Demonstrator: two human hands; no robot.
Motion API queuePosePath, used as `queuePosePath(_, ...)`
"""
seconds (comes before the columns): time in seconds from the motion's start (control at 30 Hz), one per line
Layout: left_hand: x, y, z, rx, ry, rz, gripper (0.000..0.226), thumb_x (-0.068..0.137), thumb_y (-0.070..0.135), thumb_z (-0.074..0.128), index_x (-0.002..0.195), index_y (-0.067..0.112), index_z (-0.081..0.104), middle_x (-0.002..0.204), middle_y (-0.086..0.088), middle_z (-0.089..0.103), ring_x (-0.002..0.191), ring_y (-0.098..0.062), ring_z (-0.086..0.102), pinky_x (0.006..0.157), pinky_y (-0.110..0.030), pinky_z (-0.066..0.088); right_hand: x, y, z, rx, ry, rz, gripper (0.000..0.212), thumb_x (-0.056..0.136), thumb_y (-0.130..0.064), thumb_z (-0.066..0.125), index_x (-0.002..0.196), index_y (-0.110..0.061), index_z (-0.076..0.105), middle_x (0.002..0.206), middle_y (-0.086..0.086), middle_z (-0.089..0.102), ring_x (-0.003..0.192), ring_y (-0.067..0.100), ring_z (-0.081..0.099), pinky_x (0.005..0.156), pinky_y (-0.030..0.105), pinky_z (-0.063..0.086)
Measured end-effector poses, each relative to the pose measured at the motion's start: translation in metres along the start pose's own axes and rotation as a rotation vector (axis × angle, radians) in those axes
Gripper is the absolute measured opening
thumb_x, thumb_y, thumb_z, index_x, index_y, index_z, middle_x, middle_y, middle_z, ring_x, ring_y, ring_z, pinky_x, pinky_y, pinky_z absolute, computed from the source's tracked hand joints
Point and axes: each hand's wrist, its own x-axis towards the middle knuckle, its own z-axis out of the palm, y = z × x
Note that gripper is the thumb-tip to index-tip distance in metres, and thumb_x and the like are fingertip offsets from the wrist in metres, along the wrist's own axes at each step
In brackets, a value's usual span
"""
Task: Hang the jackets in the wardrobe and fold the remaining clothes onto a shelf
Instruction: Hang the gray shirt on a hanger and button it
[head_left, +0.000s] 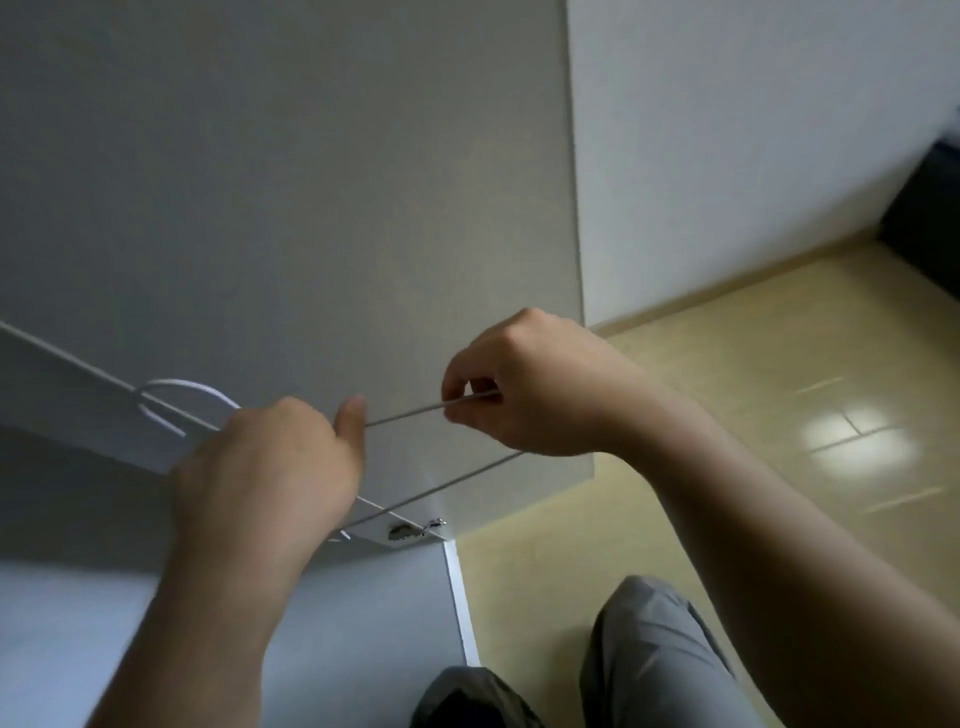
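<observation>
Hanger (405, 415), white wire: our right grip (524, 384) pinches its upper arm; our left grip (265, 467) clasps it beside the hook (182, 387).

White hanger (187, 387), grey trousers (654, 660), beige floor (753, 374)

Below the right hand (524, 387), grey trousers (655, 662) of smooth, lightly creased cloth are worn. The 2 forearms (737, 519) are left bare from the wrists behind the left hand (270, 467) and right hand.
</observation>
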Motion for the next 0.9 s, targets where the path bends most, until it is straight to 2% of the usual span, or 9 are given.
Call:
queuePosePath(0.1,-0.007,0.064,-0.049,0.056,-0.092,0.227,0.060,0.101,0.059,0.029,0.066,0.014,0.047,0.088,-0.012,0.067,0.091,-0.037,0.068,0.067,-0.034,0.036,-0.044,0.008,-0.066,-0.048,-0.044,0.206,0.011,0.089,-0.039,0.066,0.091,-0.033,0.075,0.078,-0.011,0.069,0.072,0.013,0.060,0.061,0.029,0.052)
queuePosePath(0.23,-0.013,0.153,-0.115,0.069,-0.337,0.487,0.060,0.102,0.057,0.027,0.093,0.013,0.066,0.099,-0.010,0.071,0.097,-0.032,0.068,0.070,-0.034,0.038,-0.114,0.011,-0.162,-0.011,-0.114,0.523,0.011,0.088,-0.036,0.066,0.091,-0.033,0.077,0.068,-0.016,0.060,0.069,0.007,0.055,0.059,0.028,0.051)
queuePosePath(0.43,-0.054,0.294,-0.184,0.010,-0.449,0.826,0.066,0.102,0.060,0.024,0.067,0.013,0.056,0.077,-0.003,0.076,0.074,-0.021,0.073,0.068,-0.031,0.043,-0.229,0.022,-0.275,-0.082,-0.086,0.890,0.013,0.089,-0.043,0.064,0.092,-0.037,0.075,0.070,-0.018,0.060,0.069,0.005,0.059,0.065,0.031,0.057)
queuePosePath(0.5,-0.069,0.341,-0.201,-0.006,-0.465,0.881,0.071,0.101,0.061,0.023,0.068,0.012,0.062,0.055,0.001,0.070,0.056,-0.015,0.070,0.065,-0.026,0.042,-0.261,0.032,-0.298,-0.127,-0.032,0.976,0.013,0.089,-0.044,0.065,0.091,-0.037,0.075,0.073,-0.018,0.062,0.072,0.005,0.059,0.066,0.031,0.058)
queuePosePath(0.57,-0.080,0.385,-0.213,-0.055,-0.471,0.919,0.073,0.100,0.063,0.023,0.070,0.012,0.066,0.050,0.003,0.068,0.051,-0.013,0.068,0.067,-0.025,0.046,-0.289,0.043,-0.316,-0.167,0.042,1.067,0.012,0.090,-0.044,0.065,0.091,-0.036,0.074,0.076,-0.016,0.062,0.072,0.006,0.059,0.066,0.030,0.057)
queuePosePath(0.67,-0.090,0.437,-0.227,-0.214,-0.540,0.979,0.070,0.100,0.064,0.024,0.078,0.014,0.068,0.062,0.001,0.073,0.059,-0.013,0.071,0.078,-0.031,0.056,-0.324,0.057,-0.336,-0.180,0.171,1.206,0.013,0.092,-0.041,0.063,0.090,-0.033,0.073,0.081,-0.012,0.065,0.072,0.010,0.061,0.062,0.029,0.055)
queuePosePath(0.77,-0.088,0.486,-0.240,-0.466,-0.677,0.972,0.061,0.101,0.063,0.027,0.089,0.017,0.066,0.076,-0.003,0.076,0.056,-0.015,0.072,0.081,-0.040,0.059,-0.354,0.077,-0.357,-0.177,0.295,1.308,0.016,0.093,-0.040,0.061,0.093,-0.030,0.072,0.085,-0.005,0.067,0.077,0.019,0.063,0.071,0.036,0.058)
queuePosePath(0.83,-0.079,0.522,-0.246,-0.595,-0.633,0.949,0.057,0.099,0.065,0.033,0.098,0.017,0.063,0.085,0.000,0.075,0.058,-0.015,0.073,0.080,-0.039,0.058,-0.371,0.098,-0.371,-0.175,0.360,1.356,0.015,0.093,-0.040,0.060,0.094,-0.030,0.071,0.085,-0.005,0.067,0.077,0.021,0.063,0.071,0.036,0.058)
queuePosePath(0.9,-0.070,0.563,-0.251,-0.687,-0.551,0.949,0.053,0.098,0.066,0.039,0.116,0.021,0.059,0.100,0.004,0.070,0.076,-0.019,0.074,0.083,-0.037,0.057,-0.387,0.125,-0.383,-0.178,0.389,1.377,0.014,0.093,-0.041,0.059,0.093,-0.030,0.069,0.084,-0.006,0.067,0.076,0.022,0.063,0.069,0.035,0.057)
